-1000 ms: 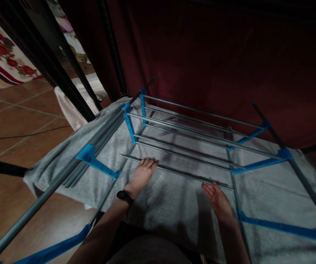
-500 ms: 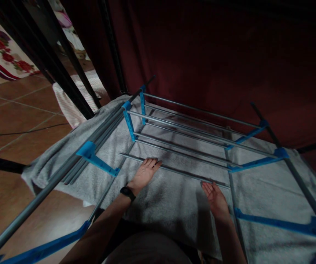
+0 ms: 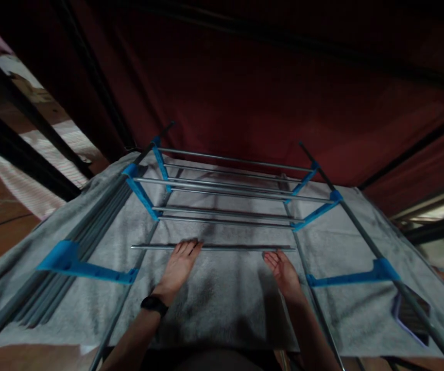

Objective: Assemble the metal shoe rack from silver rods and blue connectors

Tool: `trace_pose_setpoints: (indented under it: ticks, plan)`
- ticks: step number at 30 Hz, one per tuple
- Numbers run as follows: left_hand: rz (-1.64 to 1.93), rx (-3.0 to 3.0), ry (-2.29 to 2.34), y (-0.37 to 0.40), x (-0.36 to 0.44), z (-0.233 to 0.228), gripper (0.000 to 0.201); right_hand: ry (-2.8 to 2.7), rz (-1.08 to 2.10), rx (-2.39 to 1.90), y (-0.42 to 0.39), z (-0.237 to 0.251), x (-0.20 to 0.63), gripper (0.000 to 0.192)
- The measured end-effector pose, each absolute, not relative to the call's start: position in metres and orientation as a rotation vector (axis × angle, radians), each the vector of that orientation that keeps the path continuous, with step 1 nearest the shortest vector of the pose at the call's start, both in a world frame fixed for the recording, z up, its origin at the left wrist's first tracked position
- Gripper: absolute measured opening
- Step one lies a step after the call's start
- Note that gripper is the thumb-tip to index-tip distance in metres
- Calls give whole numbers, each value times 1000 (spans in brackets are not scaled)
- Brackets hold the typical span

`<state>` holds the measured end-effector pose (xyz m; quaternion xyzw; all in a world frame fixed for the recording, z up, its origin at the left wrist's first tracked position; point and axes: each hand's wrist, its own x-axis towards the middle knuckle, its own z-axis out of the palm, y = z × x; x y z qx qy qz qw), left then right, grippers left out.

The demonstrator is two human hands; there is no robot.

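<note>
Black, the band (image 3: 154, 305) circles your left wrist. Beyond it your left hand (image 3: 179, 263) lies palm down, fingers side by side over the loose rod (image 3: 233, 248); you can't tell from here whether the thumb pinches it. Your right hand (image 3: 284, 270) is uncurled, palm turned inward, fingertips at the rod near its right end. That rod lies crosswise before you above the grey blanket (image 3: 222, 304), its left end past the left lower pole (image 3: 116, 314). Farther off, fixed rods (image 3: 225, 211) span the blue brackets (image 3: 141, 196), and a red curtain (image 3: 225, 98) hangs behind.
</note>
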<state>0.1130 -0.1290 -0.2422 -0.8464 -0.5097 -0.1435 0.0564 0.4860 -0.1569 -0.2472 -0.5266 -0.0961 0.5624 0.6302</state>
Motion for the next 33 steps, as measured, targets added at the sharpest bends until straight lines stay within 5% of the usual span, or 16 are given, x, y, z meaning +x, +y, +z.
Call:
trace_pose_setpoints:
  ticks: [33]
  plan:
    - [-613, -2528, -1298, -113, 98, -241, 48, -130, 991, -1152, -108, -229, 495, 55]
